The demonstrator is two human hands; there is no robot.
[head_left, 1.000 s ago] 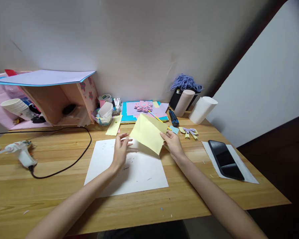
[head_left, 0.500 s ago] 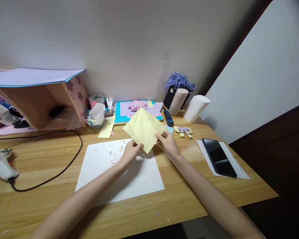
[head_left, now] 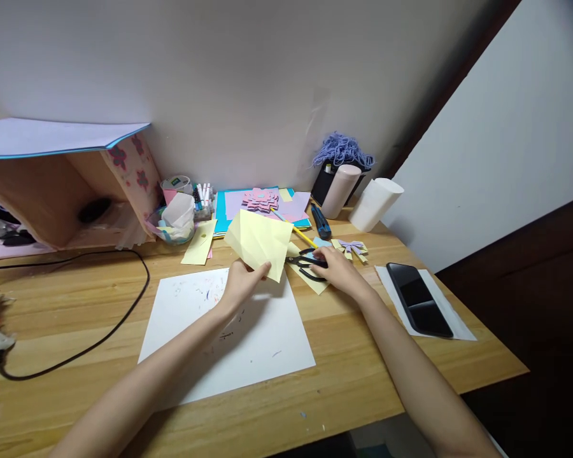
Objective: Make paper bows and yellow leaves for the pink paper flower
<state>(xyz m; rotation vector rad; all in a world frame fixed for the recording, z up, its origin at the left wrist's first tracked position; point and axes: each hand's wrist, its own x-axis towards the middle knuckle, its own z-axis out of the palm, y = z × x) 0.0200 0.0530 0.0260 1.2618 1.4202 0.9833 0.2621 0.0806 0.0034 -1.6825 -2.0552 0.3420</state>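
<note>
The left hand [head_left: 243, 283] pinches a creased pale-yellow paper sheet [head_left: 262, 238] by its near edge, thumb on top and the other fingers mostly hidden beneath. The sheet is held up above the far part of a marked white sheet [head_left: 233, 343], its face tilted toward the viewer; one corner points near and slightly right, the opposite one far and slightly left, and being about as wide as it is long, it shows no clear long axis. The right hand [head_left: 337, 267] has its fingers bent at the black handles of a pair of scissors [head_left: 312, 275]; how firmly they are closed, I cannot tell. The scissors' long axis runs roughly left to right, blades pointing left toward the yellow sheet's right edge and handle loops spread apart at the right; whether the tips touch the sheet is unclear. Beneath the scissors lies a second yellow paper piece [head_left: 318, 287]. Just beyond them, a yellow pencil [head_left: 305, 237] slants away to the left, with a paper bow [head_left: 352, 245] near the right hand and a black smartphone [head_left: 419, 299] farther right.
</note>
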